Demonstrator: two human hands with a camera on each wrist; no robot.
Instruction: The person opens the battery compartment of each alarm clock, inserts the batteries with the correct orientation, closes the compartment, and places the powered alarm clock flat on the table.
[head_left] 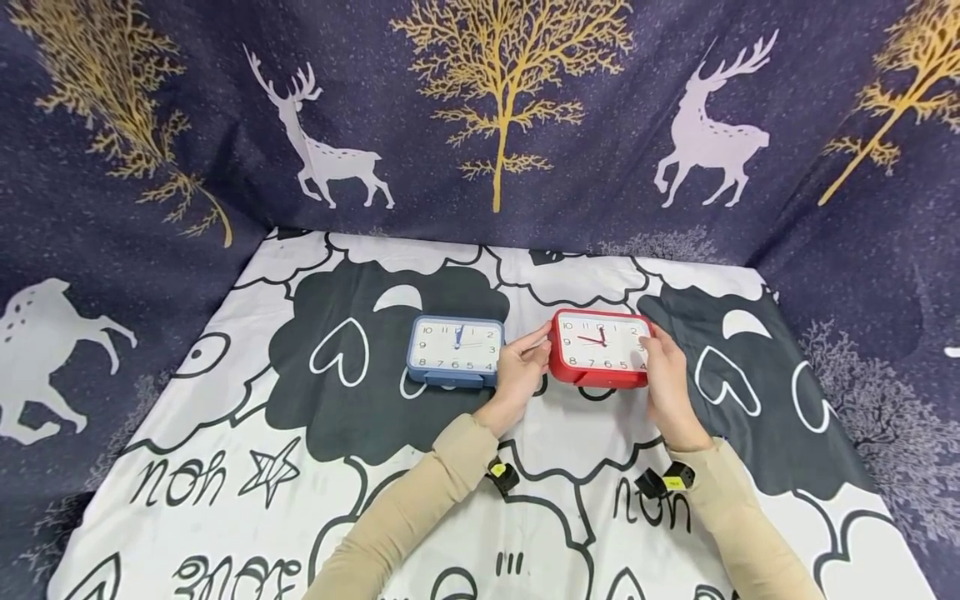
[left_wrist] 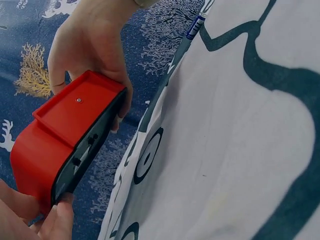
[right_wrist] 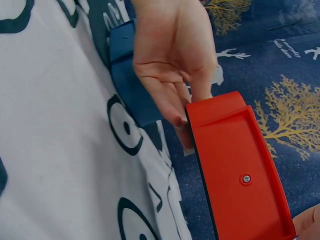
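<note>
A red alarm clock (head_left: 602, 348) with a white face is held in both hands, its face turned up toward the head view. My left hand (head_left: 517, 375) pinches its left edge; the left wrist view shows that thumb and fingers at its lower end. At the opposite edge my right hand (head_left: 667, 382) grips, thumb over the front. Both wrist views show the red underside (right_wrist: 245, 165) with a screw, raised off the cloth. Left of the left hand, a blue alarm clock (head_left: 456, 352) of like shape stands on the cloth.
A white cloth (head_left: 247, 508) with black cartoon drawings covers the table. Behind and at the sides hangs a dark blue curtain (head_left: 450, 217) printed with deer and golden trees. Black wrist devices (head_left: 504, 475) sit on both sleeves.
</note>
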